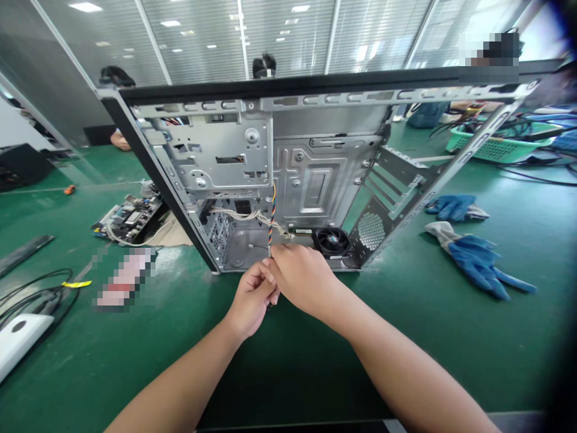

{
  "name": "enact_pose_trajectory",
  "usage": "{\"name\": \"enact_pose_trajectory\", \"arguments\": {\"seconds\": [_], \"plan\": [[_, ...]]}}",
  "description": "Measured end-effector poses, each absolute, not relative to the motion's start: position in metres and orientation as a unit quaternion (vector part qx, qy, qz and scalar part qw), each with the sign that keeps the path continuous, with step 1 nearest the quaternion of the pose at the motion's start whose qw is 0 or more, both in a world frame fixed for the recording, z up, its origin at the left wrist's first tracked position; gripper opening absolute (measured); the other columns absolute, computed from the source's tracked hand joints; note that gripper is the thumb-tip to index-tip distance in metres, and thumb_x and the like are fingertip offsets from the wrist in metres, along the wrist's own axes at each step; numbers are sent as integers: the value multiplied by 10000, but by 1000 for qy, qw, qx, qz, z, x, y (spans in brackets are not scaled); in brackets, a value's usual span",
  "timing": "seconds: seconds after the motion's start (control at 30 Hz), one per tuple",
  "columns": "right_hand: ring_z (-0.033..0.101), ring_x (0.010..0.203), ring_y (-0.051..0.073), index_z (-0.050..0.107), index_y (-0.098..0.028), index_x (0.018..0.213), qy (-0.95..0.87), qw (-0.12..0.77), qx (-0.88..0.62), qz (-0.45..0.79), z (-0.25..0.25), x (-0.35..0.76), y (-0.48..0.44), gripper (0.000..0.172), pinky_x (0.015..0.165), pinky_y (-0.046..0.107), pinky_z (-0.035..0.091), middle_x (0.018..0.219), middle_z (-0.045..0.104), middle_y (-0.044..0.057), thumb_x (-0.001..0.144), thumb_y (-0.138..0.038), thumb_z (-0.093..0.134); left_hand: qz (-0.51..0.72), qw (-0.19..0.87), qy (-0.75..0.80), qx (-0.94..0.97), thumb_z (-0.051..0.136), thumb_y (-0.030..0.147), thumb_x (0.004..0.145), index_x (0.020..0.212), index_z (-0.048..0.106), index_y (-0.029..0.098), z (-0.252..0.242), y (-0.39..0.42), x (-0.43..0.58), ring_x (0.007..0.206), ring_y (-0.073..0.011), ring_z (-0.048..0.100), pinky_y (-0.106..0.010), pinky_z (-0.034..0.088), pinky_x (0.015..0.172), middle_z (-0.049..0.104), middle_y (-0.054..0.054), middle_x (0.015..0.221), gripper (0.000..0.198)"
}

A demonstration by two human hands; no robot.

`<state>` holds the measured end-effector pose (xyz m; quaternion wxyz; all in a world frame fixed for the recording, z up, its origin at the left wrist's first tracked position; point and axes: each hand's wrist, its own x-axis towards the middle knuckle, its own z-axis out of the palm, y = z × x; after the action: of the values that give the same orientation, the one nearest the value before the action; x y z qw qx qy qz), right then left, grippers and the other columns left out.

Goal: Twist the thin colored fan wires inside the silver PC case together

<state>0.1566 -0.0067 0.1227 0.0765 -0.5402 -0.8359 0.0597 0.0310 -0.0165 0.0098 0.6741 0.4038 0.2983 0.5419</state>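
Note:
An open metal computer case [320,180] stands on the green table, its open side facing me. From its drive cage [225,150] hangs a twisted multicoloured cable [272,216], running down to my hands. My left hand [252,297] and my right hand [302,273] meet in front of the case's lower edge, fingers closed together around the cable's lower end. The very end is hidden by the fingers. Behind them lie a black fan [333,240] and a small green memory stick [301,231]. A bundle of whitish wires [243,214] crosses the case's lower left.
Blue gloves [480,258] lie at the right, below a green basket [496,144] of cables. A circuit board [130,216] sits left of the case. Black cables [36,288] and a white device [22,343] are at the far left. Another person's hand [121,140] shows behind.

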Motion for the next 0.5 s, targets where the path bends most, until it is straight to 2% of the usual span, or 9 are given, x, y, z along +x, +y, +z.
{"name": "enact_pose_trajectory", "arguments": {"seconds": [0.5], "plan": [[682, 739, 240, 636, -139, 946, -831, 81, -547, 63, 122, 156, -6, 246, 587, 304, 449, 815, 689, 97, 926, -238, 412, 568, 674, 257, 396, 732, 270, 771, 679, 508, 157, 9, -13, 34, 460, -43, 415, -187, 297, 445, 459, 56, 595, 267]]}}
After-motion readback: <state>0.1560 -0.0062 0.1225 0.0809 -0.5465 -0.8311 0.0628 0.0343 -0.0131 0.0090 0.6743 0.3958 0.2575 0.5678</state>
